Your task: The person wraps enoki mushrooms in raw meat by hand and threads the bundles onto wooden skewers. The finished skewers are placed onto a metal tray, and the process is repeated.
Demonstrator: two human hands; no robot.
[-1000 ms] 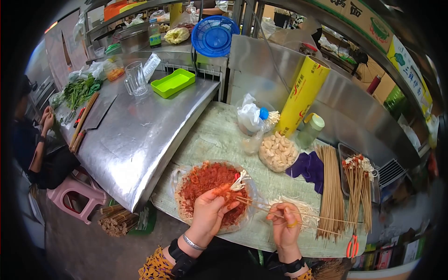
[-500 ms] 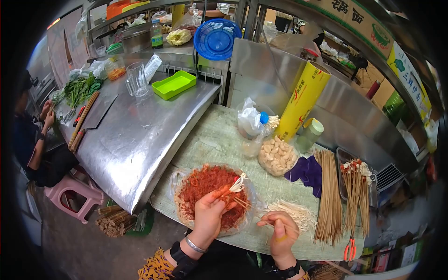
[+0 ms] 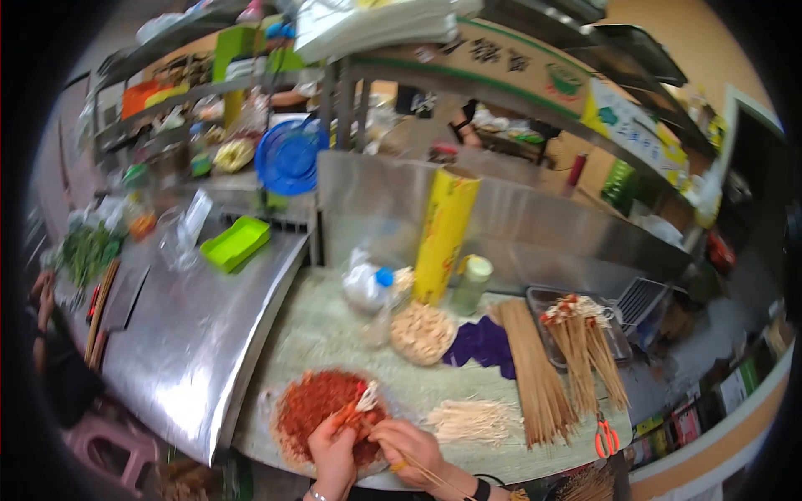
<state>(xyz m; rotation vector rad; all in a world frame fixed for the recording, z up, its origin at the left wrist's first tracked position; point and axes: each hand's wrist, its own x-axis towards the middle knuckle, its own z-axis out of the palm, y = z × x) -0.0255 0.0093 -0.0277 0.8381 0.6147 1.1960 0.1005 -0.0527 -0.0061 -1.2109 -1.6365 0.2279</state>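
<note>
In the head view, my left hand [image 3: 332, 457] is closed on an enoki mushroom roll [image 3: 368, 397], a reddish wrap with white mushroom tips sticking out. My right hand [image 3: 411, 451] pinches a thin bamboo skewer [image 3: 443, 479] against the roll; whether its point has gone in is hidden by the fingers. Both hands are over the near edge of a plastic-lined bowl of red seasoned mixture [image 3: 313, 405]. Right of the bowl lies a pile of loose enoki mushrooms [image 3: 474, 421].
Bare bamboo skewers [image 3: 535, 380], loaded skewers [image 3: 589, 334] on a tray and orange-handled scissors [image 3: 607, 437] lie to the right. Behind stand peeled garlic cloves [image 3: 423, 332], a purple cloth [image 3: 483, 344] and a tall yellow tube [image 3: 447, 242]. Another person's hand [image 3: 45, 296] shows far left.
My right hand has come left with the skewer to meet the roll in my left hand. The camera has turned right and up, so the scene sits further left and lower.
</note>
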